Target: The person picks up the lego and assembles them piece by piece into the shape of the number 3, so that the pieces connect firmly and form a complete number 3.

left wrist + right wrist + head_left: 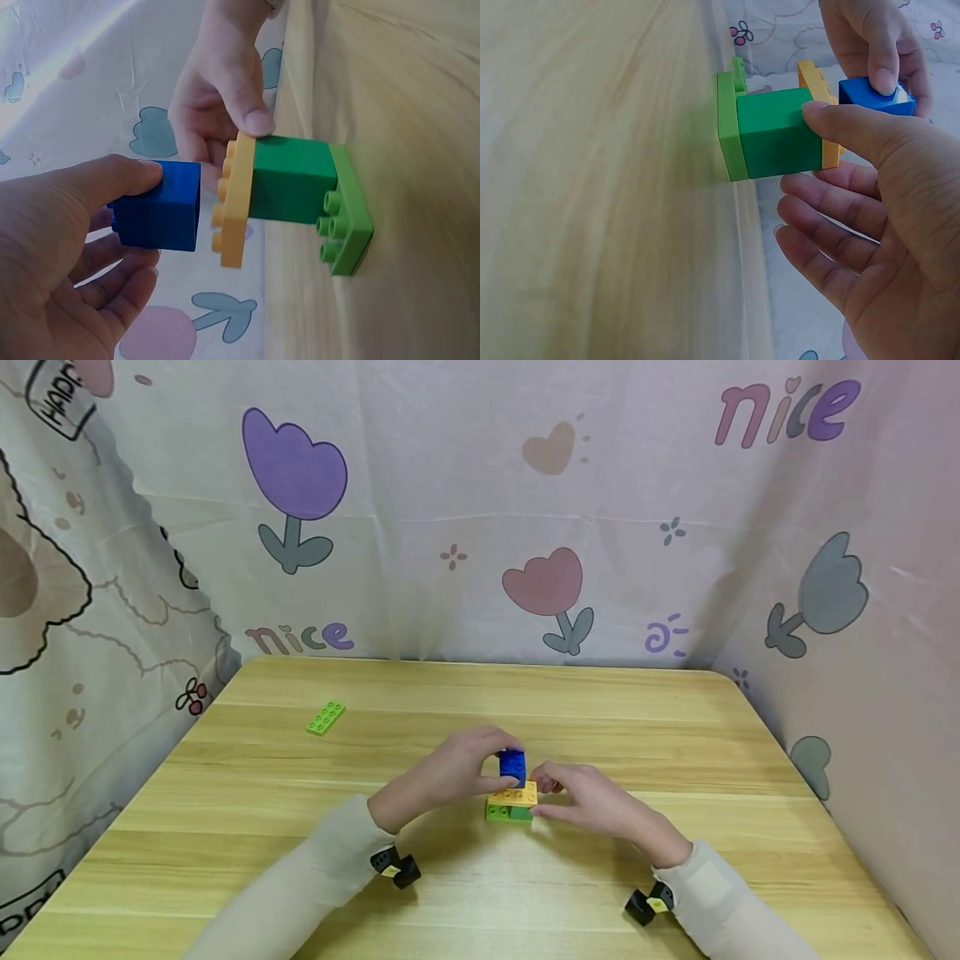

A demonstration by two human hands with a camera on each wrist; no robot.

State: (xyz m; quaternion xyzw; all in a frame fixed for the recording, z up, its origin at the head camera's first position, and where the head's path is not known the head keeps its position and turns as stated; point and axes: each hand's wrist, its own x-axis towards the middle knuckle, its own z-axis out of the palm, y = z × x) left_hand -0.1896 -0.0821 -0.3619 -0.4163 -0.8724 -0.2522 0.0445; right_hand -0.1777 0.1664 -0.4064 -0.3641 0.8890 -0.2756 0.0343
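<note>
My left hand (457,768) pinches a blue toy brick (176,206) between thumb and fingers. A small gap parts this brick from the studs of a yellow plate (238,202) below it, as the left wrist view shows. The yellow plate tops a green brick (292,180), which stands on a light green studded plate (352,217) lying on the table. With its thumb at the edge where yellow plate and green brick meet, my right hand (592,802) steadies this stack from the right side. Its other fingers reach round behind and are partly hidden.
Another light green studded plate (326,718) lies at the back left of the wooden table (240,793). A printed cloth (435,460) hangs behind the table and along its sides. Small black devices (396,867) are worn on both wrists.
</note>
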